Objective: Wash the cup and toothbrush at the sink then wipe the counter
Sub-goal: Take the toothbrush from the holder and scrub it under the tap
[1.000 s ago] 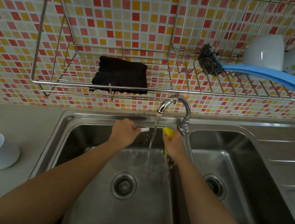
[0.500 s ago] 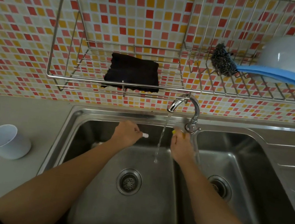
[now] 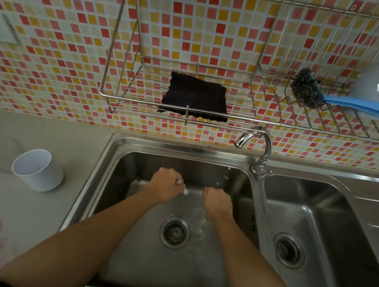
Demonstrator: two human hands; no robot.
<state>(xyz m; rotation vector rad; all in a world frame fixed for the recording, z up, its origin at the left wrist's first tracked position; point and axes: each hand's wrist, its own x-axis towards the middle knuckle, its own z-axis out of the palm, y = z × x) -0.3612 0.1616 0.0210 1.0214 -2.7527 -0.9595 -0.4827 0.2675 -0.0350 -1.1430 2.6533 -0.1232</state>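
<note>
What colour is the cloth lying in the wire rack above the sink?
Black; the cloth shows clearly in the head view.

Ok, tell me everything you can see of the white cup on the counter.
The plain white plastic-looking cup stands on the pale stone-like counter, left of the steel sink's left basin. It looks upright, its round open mouth seen tilted toward the upper left through the wide lens. The inside looks empty, with a faint dark mark near the bottom. No handle shows. Neither hand touches it.

No text, label, brand or number can be read on anything around the sink.
</note>
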